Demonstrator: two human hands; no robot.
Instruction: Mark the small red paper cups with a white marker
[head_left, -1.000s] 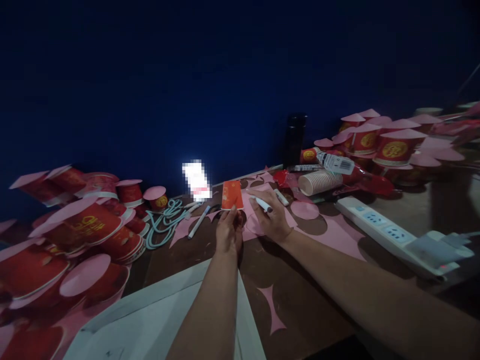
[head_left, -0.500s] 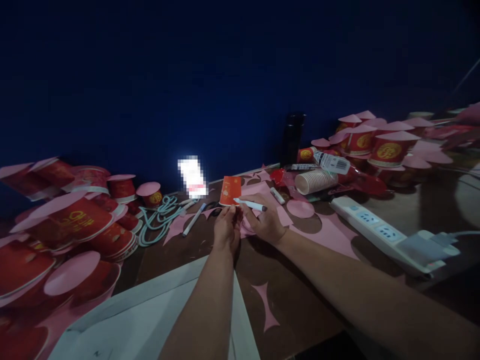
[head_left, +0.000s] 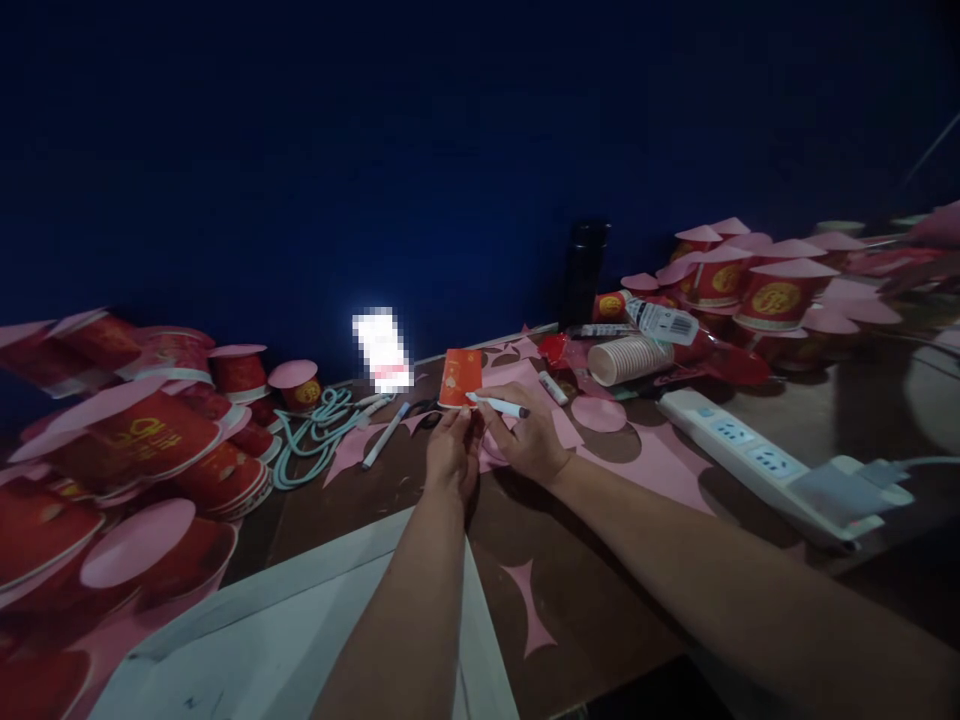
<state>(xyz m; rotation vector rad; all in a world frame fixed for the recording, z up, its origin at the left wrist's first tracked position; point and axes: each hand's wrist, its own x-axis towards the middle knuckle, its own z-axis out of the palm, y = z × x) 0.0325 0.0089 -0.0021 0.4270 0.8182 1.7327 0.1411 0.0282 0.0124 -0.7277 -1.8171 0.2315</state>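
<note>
Red tapered paper cup [head_left: 462,372] sits at twelve o'clock from the left hand [head_left: 450,455] gripping its rim; at the cup's four o'clock, the right hand [head_left: 537,436] grasps a slim white dark-ended marker [head_left: 501,406].

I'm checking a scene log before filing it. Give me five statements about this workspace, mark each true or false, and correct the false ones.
1. The right hand holds a marker pen. True.
2. The left hand grips nothing. False: the left hand holds a red paper cup.
3. The cup stack stands upright. False: the cup stack lies on its side.
4. Pink paper discs sit on red cups at both sides of the view. True.
5. A white adapter is plugged into the power strip. True.
</note>
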